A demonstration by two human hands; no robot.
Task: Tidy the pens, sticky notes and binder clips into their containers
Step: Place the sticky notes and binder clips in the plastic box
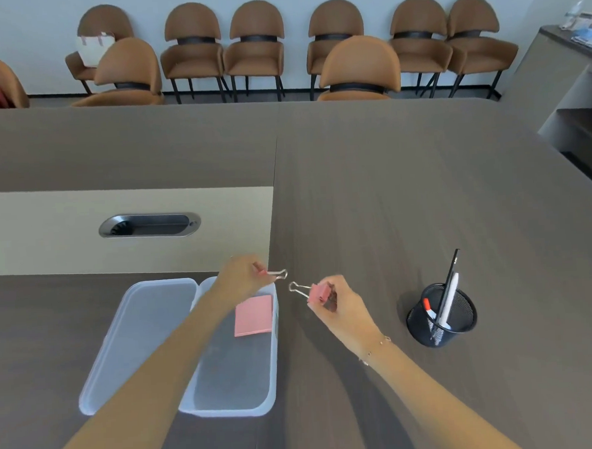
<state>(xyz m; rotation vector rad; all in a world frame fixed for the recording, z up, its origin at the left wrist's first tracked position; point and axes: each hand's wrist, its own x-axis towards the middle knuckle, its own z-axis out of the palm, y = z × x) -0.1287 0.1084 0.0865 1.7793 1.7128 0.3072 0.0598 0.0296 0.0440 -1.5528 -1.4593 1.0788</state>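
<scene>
My left hand [241, 274] holds a small pink binder clip [271, 273] above the far right corner of a clear plastic box [228, 408]. A pink sticky-note pad [253, 315] lies flat inside that box. To the right of the box, my right hand [340, 306] pinches a larger pink binder clip [317, 293] just above the table; a dark clip seems tucked under the same fingers. The wire handles of the two clips point at each other, a short gap apart. A black mesh pen cup [441, 314] at the right holds several pens.
The box's clear lid [136, 339] lies flat on its left side. A metal cable port [149, 225] is set into the beige strip of the table further back. Brown chairs [358, 70] line the far edge and wall. A shelf unit [576, 106] stands at the right.
</scene>
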